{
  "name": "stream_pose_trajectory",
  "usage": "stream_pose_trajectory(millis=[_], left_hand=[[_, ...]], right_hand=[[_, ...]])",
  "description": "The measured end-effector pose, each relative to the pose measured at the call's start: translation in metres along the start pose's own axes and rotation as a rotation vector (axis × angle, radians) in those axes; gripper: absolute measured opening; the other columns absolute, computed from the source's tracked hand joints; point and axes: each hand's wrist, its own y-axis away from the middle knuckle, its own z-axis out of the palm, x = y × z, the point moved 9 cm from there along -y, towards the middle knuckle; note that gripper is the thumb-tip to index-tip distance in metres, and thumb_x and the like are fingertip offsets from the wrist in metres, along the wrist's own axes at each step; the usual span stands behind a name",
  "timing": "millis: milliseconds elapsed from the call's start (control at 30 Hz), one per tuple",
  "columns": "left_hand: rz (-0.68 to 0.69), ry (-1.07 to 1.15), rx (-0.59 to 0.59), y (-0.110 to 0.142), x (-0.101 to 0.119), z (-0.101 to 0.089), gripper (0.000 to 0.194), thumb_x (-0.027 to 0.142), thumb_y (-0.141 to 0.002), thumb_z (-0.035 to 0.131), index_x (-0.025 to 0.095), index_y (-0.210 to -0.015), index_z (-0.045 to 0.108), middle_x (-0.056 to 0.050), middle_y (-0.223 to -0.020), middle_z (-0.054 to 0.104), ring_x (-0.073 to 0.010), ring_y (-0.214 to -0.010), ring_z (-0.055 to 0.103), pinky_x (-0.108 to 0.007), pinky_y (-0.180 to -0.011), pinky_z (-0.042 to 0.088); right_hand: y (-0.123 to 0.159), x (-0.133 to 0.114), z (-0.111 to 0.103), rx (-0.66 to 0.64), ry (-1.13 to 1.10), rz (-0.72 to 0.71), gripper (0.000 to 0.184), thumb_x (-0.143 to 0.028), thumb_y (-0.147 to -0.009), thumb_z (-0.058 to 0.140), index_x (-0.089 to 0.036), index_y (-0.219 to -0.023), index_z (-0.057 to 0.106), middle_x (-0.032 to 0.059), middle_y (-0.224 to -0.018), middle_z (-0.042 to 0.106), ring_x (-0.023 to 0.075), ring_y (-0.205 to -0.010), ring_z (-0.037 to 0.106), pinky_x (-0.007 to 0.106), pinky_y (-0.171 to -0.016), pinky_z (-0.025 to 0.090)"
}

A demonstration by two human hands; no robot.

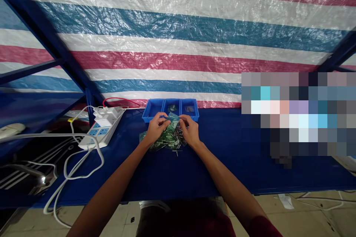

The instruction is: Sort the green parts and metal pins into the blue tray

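Between my hands a small clear greenish plastic bag [174, 117] is stretched, held at its two sides. My left hand [157, 129] pinches its left edge, thumb against fingers. On the other side, my right hand [190, 129] grips the right edge the same way. Just below lies a heap of green plastic bags [164, 140] mixed with thin metal pieces [178, 140], too small to name. Behind the hands stands a blue three-compartment tray [147, 113]. Its middle compartment holds a small greenish bag [172, 107], and the right one a few small items [189, 109].
A white power strip [96, 135] with chargers plugged in lies at the left, its white cables [68, 170] looping over the table edge. The blue table [172, 181] runs up to a striped tarpaulin [167, 59]. A blurred-out area [300, 118] covers the right side.
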Motion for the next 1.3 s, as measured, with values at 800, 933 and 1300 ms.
stream_pose_trajectory(millis=[800,933,1300], left_hand=[[0.358,-0.422,0.224,0.01,0.041,-0.02,0.028,0.042,-0.09,0.058,0.02,-0.08,0.073,-0.006,-0.09,0.062,-0.018,-0.08,0.06,-0.032,-0.074,0.052],[0.316,-0.421,0.137,0.01,0.041,-0.011,0.032,0.043,-0.093,0.051,0.02,-0.082,0.07,-0.007,-0.088,0.068,-0.0198,-0.083,0.064,-0.033,-0.082,0.052],[0.003,0.031,0.135,0.003,0.005,-0.011,0.038,0.054,-0.076,0.071,0.019,-0.085,0.058,0.0,-0.067,0.066,-0.0163,-0.057,0.064,-0.028,-0.059,0.052]], right_hand=[[0.0,-0.006,0.007,-0.043,0.115,-0.16,0.029,-0.037,-0.095,0.051,-0.02,-0.112,0.068,0.0082,-0.102,0.063,0.0167,-0.085,0.062,0.027,-0.077,0.053],[0.001,-0.008,0.009,-0.073,0.116,-0.163,0.026,-0.037,-0.097,0.048,-0.02,-0.1,0.067,0.0053,-0.086,0.06,0.0148,-0.069,0.056,0.026,-0.068,0.049],[-0.002,-0.006,0.005,-0.044,0.007,-0.067,0.026,-0.04,-0.095,0.049,-0.019,-0.092,0.064,0.006,-0.091,0.06,0.0144,-0.071,0.055,0.026,-0.065,0.048]])
